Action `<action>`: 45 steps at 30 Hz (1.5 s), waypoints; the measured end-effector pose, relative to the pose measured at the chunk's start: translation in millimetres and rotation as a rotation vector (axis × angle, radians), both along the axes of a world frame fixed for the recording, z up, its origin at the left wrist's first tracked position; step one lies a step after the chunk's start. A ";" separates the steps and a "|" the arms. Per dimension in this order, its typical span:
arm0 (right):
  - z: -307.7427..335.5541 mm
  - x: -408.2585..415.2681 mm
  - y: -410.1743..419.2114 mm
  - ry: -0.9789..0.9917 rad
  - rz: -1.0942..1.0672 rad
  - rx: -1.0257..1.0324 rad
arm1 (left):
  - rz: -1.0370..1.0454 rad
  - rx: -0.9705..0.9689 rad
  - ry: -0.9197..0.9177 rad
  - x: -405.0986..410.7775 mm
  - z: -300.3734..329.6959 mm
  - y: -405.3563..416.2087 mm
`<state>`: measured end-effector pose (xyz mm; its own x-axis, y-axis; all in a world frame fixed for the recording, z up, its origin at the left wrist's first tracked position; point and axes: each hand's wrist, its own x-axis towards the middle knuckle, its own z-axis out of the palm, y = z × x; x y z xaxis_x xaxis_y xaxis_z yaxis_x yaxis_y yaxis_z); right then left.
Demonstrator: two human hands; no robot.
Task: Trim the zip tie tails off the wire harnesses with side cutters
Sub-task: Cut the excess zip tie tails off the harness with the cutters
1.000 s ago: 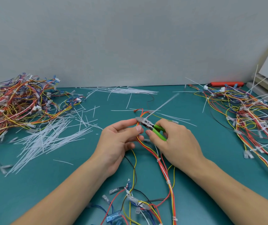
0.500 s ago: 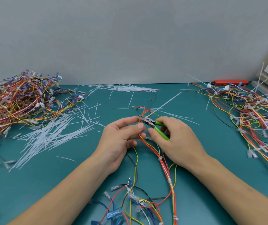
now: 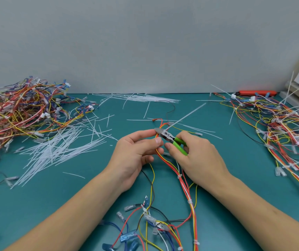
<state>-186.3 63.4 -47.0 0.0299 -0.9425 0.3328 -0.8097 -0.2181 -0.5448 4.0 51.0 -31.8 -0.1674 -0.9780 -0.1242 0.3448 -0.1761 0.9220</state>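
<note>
Two hands, left hand (image 3: pixel 136 153) pinching one wire harness (image 3: pixel 184 182), right hand (image 3: pixel 197 156) gripping one side cutters (image 3: pixel 170 137), two harness piles

Head camera looks forward and down, close over the table (image 3: pixel 36 200).

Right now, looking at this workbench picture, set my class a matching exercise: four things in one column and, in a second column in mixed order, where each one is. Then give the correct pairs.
Things
1. side cutters
2. loose pile of cut zip tie tails
3. orange tool
4. harness being trimmed

Places
A. far right, against the wall
B. gripped in the right hand
C. on the mat left of the left hand
D. running from between the two hands toward the near edge

Pairs: 1-B, 2-C, 3-A, 4-D
</note>
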 end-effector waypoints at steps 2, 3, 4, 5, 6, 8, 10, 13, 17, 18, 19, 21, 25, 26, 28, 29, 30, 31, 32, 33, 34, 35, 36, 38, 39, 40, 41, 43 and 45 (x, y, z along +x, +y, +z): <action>-0.4 -0.2 -1.0 -0.012 0.020 -0.004 | -0.003 0.000 -0.002 -0.1 0.1 -0.2; -0.4 -0.7 -1.8 -0.003 0.025 -0.011 | -0.005 0.000 -0.003 -0.4 0.1 -0.3; -0.6 -1.5 -2.4 0.009 0.026 -0.013 | -0.006 -0.001 -0.004 -0.5 0.2 -0.2; -0.9 -2.3 -2.6 0.014 0.026 -0.010 | -0.007 -0.002 -0.005 -0.8 0.1 -0.4; -0.8 -2.8 -2.9 0.015 0.028 -0.004 | -0.008 -0.004 -0.005 -0.9 -0.1 -0.5; -0.3 -3.4 -4.0 0.015 0.030 0.003 | -0.010 -0.006 -0.008 -0.9 -0.5 -1.1; 0.1 -3.2 -4.3 0.005 0.037 0.003 | -0.012 -0.006 -0.010 -0.5 -1.1 -1.9; 1.0 -2.8 -3.5 -0.014 0.043 -0.009 | -0.005 -0.005 -0.007 -0.7 -1.3 -1.2; 2.8 -2.4 -2.8 -0.034 0.003 0.003 | -0.014 -0.009 -0.020 -0.4 -1.4 -2.3; 3.3 -2.5 -2.2 -0.025 -0.006 0.004 | -0.017 -0.008 -0.022 -0.6 -1.1 -2.4; 3.1 -2.6 -1.5 -0.022 -0.010 0.007 | -0.018 -0.007 -0.020 -0.8 -0.8 -2.2; 3.0 -1.8 -0.5 -0.036 -0.002 0.022 | -0.018 -0.006 -0.012 -1.0 -0.7 -1.6; 1.7 -1.4 -1.6 -0.025 0.026 0.016 | -0.030 -0.008 -0.019 0.3 -1.4 -1.7; 1.8 -1.7 -2.2 -0.007 0.023 0.014 | -0.031 -0.006 -0.020 0.2 -1.5 -1.8; 2.2 -2.0 -2.5 0.002 0.019 0.019 | -0.029 -0.005 -0.012 0.0 -1.7 -1.8; 2.4 -2.0 -2.2 -0.004 0.019 0.022 | -0.028 -0.004 -0.006 0.0 -1.9 -2.1; 2.4 -2.0 -2.1 -0.009 0.021 0.024 | -0.026 -0.003 -0.004 -0.1 -2.3 -2.4; 2.1 -2.0 -2.1 -0.010 0.023 0.025 | -0.024 -0.001 -0.006 -0.1 -2.7 -3.0; 1.5 -2.1 -2.3 -0.009 0.023 0.023 | -0.024 0.000 -0.011 0.0 -3.2 -3.4; 1.2 -2.3 -2.4 -0.007 0.024 0.019 | -0.024 0.002 -0.014 0.2 -3.5 -3.6; 1.1 -2.3 -2.9 -0.005 0.024 0.013 | -0.025 0.003 -0.015 0.4 -3.8 -3.8; 1.1 -2.1 -3.4 -0.004 0.024 0.010 | -0.027 0.003 -0.013 0.6 -3.9 -3.7; 1.1 -1.7 -3.9 -0.004 0.025 0.008 | -0.028 0.001 -0.012 0.7 -3.8 -3.6; 1.8 -1.4 -4.7 -0.001 0.030 0.006 | -0.029 -0.003 -0.014 0.6 -3.5 -3.3; 2.0 -1.8 -4.9 -0.001 0.032 0.007 | -0.030 -0.005 -0.016 0.4 -3.6 -3.1; 2.0 -2.4 -5.0 -0.003 0.033 0.010 | -0.030 -0.006 -0.017 0.4 -3.7 -2.9; 1.8 -3.0 -4.7 -0.009 0.036 0.015 | -0.029 -0.007 -0.017 0.5 -3.6 -2.7; 2.3 -3.7 -3.8 -0.029 0.040 0.032 | -0.029 -0.008 -0.022 0.9 -3.6 -3.1; 3.2 -4.3 -3.5 -0.025 0.039 0.049 | -0.030 -0.006 -0.027 0.5 -3.8 -3.6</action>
<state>-190.6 59.9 -43.8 0.0588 -0.9560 0.2873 -0.7870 -0.2215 -0.5759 4.5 47.3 -35.5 -0.1931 -0.9734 -0.1236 0.3147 -0.1807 0.9318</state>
